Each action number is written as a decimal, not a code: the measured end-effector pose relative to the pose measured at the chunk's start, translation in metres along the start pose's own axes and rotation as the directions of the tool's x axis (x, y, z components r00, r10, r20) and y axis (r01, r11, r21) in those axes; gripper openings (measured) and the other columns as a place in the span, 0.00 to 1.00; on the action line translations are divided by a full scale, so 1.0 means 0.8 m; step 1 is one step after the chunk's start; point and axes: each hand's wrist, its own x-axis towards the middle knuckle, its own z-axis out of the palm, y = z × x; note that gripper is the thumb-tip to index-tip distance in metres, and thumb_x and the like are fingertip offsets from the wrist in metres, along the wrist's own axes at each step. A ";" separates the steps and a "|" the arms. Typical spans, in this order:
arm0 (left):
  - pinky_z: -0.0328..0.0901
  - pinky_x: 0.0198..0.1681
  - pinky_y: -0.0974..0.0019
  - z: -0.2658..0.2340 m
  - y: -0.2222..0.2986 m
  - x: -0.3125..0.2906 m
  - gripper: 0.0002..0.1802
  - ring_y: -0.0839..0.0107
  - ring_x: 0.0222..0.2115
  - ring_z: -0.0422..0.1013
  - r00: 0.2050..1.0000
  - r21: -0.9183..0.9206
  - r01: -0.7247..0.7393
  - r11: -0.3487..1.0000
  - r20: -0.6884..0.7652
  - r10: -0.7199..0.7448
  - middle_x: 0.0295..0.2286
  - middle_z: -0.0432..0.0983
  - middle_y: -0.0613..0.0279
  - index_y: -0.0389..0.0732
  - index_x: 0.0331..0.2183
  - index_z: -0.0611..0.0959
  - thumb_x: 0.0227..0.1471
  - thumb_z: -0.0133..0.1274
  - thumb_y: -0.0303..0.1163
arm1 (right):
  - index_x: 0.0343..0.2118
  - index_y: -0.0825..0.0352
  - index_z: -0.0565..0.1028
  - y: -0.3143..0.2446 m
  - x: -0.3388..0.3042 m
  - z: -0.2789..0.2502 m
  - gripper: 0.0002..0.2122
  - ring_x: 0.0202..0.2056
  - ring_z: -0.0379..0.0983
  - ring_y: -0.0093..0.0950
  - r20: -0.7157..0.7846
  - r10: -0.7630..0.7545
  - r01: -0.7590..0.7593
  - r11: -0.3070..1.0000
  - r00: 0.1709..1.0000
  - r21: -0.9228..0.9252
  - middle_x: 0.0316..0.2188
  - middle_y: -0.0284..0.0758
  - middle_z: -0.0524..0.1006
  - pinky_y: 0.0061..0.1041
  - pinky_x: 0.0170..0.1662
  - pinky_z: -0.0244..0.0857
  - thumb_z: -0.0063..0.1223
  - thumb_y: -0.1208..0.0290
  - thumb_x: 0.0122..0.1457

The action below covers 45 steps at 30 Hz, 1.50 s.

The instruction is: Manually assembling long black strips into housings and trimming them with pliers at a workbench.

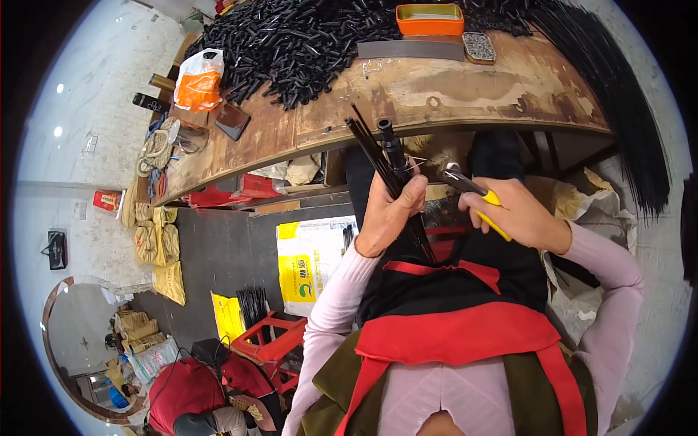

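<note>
My left hand (389,214) is clenched around a bundle of thin black rods (382,163), and I hold it upright in front of my chest so that its top end stands free below the table (451,94) edge, where I can reach it. A short black tube (390,145) sits at the top of the bundle, at about 12 o'clock from my thumb. My right hand (520,214) is at 3 o'clock from the left one and grasps pliers (465,185) with yellow handles; their grey metal nose points toward the bundle, and a fine pale wire seems to run between nose and rods, but it is too thin to be sure. The rods look stiff, smooth and matte. On the worn brown wooden table, at 12 o'clock, lies a big heap of similar black tubes (305,43), short and round, near an orange box (430,20) and a small flat tin (479,47). At 10 o'clock an orange and white plastic bag (198,78) stands on the table's left part.
</note>
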 end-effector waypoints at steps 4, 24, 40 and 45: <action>0.53 0.20 0.75 0.000 -0.001 0.000 0.09 0.82 0.17 0.57 0.999 0.014 0.036 0.999 -0.008 -0.036 0.18 0.61 0.72 0.39 0.31 0.69 0.60 0.52 0.31 | 0.44 0.71 0.71 -0.001 -0.002 -0.008 0.11 0.31 0.73 0.35 -0.182 -0.438 0.289 0.800 0.880 -0.526 0.30 0.41 0.75 0.32 0.37 0.65 0.49 0.77 0.58; 0.56 0.21 0.77 0.020 -0.005 -0.004 0.07 0.84 0.20 0.60 0.991 0.152 0.109 0.982 -0.088 -0.097 0.22 0.66 0.73 0.39 0.33 0.73 0.58 0.55 0.29 | 0.59 0.59 0.68 -0.018 -0.006 -0.023 0.30 0.35 0.69 0.35 0.013 -0.749 0.099 0.070 0.662 -0.993 0.31 0.36 0.68 0.32 0.39 0.64 0.52 0.82 0.48; 0.56 0.23 0.76 0.012 -0.001 0.010 0.15 0.82 0.20 0.60 0.995 0.075 0.088 0.993 0.046 -0.092 0.21 0.64 0.72 0.40 0.34 0.71 0.56 0.59 0.38 | 0.52 0.69 0.65 -0.015 -0.019 -0.026 0.23 0.39 0.69 0.43 -0.041 -0.753 0.347 0.351 0.657 -0.870 0.43 0.44 0.68 0.32 0.41 0.66 0.57 0.72 0.54; 0.57 0.22 0.76 -0.001 -0.008 0.019 0.14 0.82 0.19 0.59 0.994 0.038 0.083 0.996 0.064 -0.085 0.21 0.64 0.72 0.39 0.35 0.72 0.56 0.59 0.36 | 0.50 0.69 0.65 -0.043 -0.022 -0.044 0.21 0.29 0.76 0.37 0.093 -0.638 0.296 0.220 0.765 -0.929 0.29 0.40 0.73 0.30 0.31 0.69 0.57 0.73 0.55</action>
